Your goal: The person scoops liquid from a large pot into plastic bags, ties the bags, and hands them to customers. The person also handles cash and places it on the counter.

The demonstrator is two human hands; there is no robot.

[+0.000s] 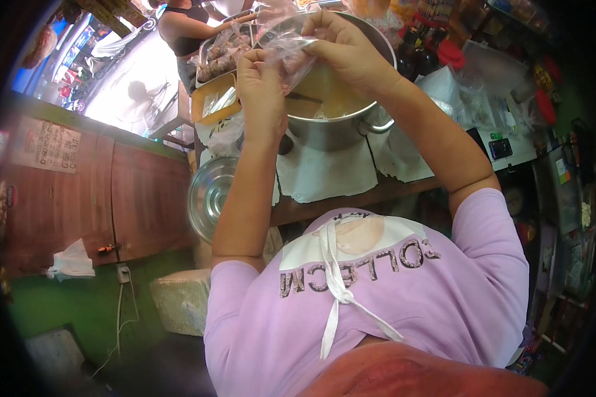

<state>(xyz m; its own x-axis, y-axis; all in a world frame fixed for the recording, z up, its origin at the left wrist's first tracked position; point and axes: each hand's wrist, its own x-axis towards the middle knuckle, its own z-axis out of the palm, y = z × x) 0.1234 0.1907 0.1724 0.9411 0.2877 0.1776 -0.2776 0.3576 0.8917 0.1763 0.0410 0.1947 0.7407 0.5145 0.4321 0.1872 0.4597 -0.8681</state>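
Observation:
My left hand point(262, 94) and my right hand point(350, 54) are raised over a large metal pot point(323, 130), each pinching a clear plastic bag point(298, 54) stretched between them. Something pale brownish shows through the film; I cannot tell what it is. The pot holds a yellowish, cloudy liquid point(342, 94), and a dark utensil handle point(305, 98) lies at its left side. Left of the pot stands a metal tray point(202, 64) of brownish food pieces in plastic bags point(223, 57). In front of it is a yellow plastic container point(213, 120) with clear plastic inside.
Another person point(184, 27) reaches toward the tray area at the top left. A round glass lid point(211, 193) stands by the table's left edge. Plastic bags point(442, 87), dark bottles point(417, 52) and a phone point(500, 148) lie or stand to the right. A wooden panel point(79, 193) is at left.

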